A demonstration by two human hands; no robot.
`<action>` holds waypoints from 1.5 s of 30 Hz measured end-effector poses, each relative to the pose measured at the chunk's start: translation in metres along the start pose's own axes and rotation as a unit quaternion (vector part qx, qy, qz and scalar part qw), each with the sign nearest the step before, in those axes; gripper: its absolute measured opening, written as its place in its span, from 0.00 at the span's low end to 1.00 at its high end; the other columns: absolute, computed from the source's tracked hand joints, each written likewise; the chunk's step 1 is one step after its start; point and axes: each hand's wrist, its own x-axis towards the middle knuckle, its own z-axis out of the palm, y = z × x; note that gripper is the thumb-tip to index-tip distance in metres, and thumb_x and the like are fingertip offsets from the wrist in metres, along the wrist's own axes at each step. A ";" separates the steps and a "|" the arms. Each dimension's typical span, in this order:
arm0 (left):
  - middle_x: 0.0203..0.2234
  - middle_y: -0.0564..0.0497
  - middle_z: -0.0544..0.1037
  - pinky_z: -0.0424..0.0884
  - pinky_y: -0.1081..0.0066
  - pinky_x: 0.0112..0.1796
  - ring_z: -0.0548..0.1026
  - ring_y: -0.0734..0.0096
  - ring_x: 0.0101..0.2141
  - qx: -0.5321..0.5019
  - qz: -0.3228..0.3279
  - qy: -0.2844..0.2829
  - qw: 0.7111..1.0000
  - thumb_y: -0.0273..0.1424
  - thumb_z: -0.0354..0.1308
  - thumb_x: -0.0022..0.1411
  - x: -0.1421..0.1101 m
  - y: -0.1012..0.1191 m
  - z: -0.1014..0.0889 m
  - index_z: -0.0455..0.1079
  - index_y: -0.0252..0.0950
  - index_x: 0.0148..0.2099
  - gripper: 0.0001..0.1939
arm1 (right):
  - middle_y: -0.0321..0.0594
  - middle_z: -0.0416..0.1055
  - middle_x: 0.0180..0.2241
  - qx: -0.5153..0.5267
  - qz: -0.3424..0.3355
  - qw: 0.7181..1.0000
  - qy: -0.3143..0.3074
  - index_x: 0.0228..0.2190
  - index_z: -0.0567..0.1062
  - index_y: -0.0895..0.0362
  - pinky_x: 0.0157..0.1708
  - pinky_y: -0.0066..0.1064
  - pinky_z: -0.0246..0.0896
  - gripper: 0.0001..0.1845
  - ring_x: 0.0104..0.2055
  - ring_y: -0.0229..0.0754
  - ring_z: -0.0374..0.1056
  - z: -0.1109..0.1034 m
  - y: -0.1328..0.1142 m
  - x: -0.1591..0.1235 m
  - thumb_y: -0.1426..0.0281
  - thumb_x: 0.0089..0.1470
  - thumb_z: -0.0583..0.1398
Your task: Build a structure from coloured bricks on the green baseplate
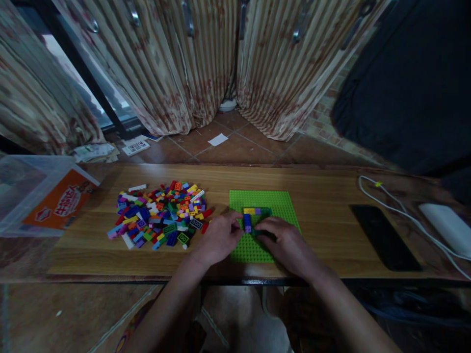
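Observation:
A bright green studded baseplate (261, 198) lies on the table in front of me. On it sits a small build of toy bricks: a yellow brick (248, 211), a dark green brick (265, 212) beyond it, and blue bricks (247, 221) down the left side. My left hand (222, 238) is curled at the left of the blue bricks; what its fingertips hold, if anything, is hidden. From the right, my right hand (282, 240) pinches around a dark green piece beside the blue bricks, its fingertips partly covering it.
A heap of loose bricks (158, 215) in many colours spreads over the table's left half. Further left stands a clear plastic box (33, 169) with an orange label. At right lie a black phone (384, 238), a white cable (399, 208) and a white device (447, 228).

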 end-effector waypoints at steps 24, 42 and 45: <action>0.34 0.50 0.79 0.71 0.71 0.37 0.77 0.69 0.35 0.007 0.001 -0.012 1.000 0.20 0.56 0.56 -0.002 0.004 -0.001 0.72 0.34 0.50 0.18 | 0.38 0.74 0.34 0.012 0.014 1.000 0.004 0.34 0.75 0.54 0.39 0.35 0.63 0.08 0.38 0.43 0.70 0.007 -0.008 0.001 0.78 0.52 0.63; 0.32 0.50 0.79 0.71 0.71 0.35 0.77 0.68 0.34 0.026 -0.006 0.017 0.999 0.23 0.57 0.57 0.001 0.001 0.004 0.72 0.35 0.49 0.17 | 0.38 0.74 0.33 -0.016 -0.009 1.000 0.013 0.34 0.76 0.53 0.40 0.37 0.64 0.06 0.38 0.44 0.70 0.010 -0.006 -0.001 0.76 0.53 0.63; 0.32 0.50 0.79 0.71 0.71 0.34 0.77 0.68 0.34 0.020 -0.002 0.011 1.000 0.24 0.57 0.58 0.001 0.001 0.003 0.72 0.36 0.49 0.16 | 0.38 0.74 0.33 -0.017 -0.008 1.000 0.016 0.34 0.75 0.53 0.40 0.36 0.63 0.07 0.38 0.44 0.70 0.010 -0.007 -0.001 0.77 0.52 0.63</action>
